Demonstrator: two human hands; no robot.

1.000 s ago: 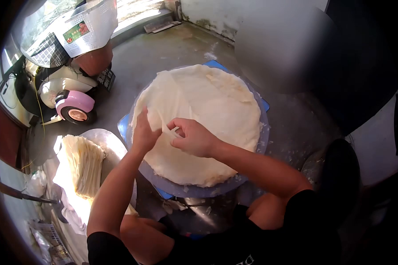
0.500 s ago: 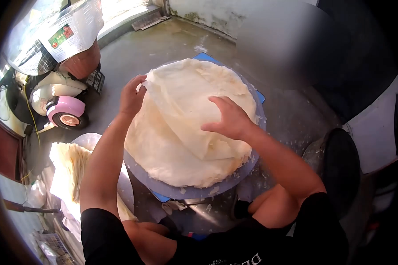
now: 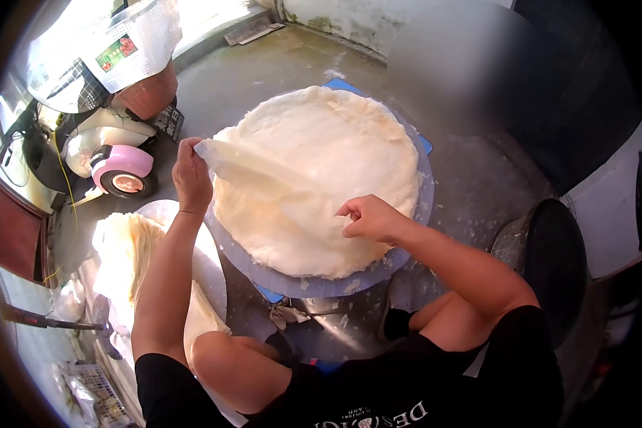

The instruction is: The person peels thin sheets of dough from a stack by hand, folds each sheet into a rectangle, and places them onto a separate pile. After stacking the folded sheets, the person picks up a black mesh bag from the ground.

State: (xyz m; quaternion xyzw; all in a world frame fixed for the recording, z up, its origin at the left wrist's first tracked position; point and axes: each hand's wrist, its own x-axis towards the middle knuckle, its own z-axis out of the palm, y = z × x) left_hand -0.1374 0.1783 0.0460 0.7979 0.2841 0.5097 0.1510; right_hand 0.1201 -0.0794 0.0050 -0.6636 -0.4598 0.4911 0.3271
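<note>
A stack of large, round, thin dough sheets [image 3: 328, 135] lies on a round grey board [image 3: 246, 267] in front of me. My left hand [image 3: 192, 175] pinches the edge of the top dough sheet [image 3: 253, 171] at the stack's left side and holds that corner lifted off the layers below. Its lifted part slants across the stack with a fold in it. My right hand [image 3: 374, 218] is over the lower right of the stack, thumb and forefinger closed on what looks like the near edge of the same sheet.
Folded pale sheets [image 3: 121, 246] lie on a round tray [image 3: 214, 278] at my left. A blue stand [image 3: 342, 85] shows under the board. Beyond are a pink-fendered wheel [image 3: 125, 171], a white basket [image 3: 135, 46] and a brown bucket [image 3: 148, 93]. A dark round object [image 3: 556, 264] is at right.
My left hand has drawn the sheet's edge left and slightly down. My right hand has gone from spread fingers to a pinch, lower on the stack. The lifted sheet now covers less of the stack.
</note>
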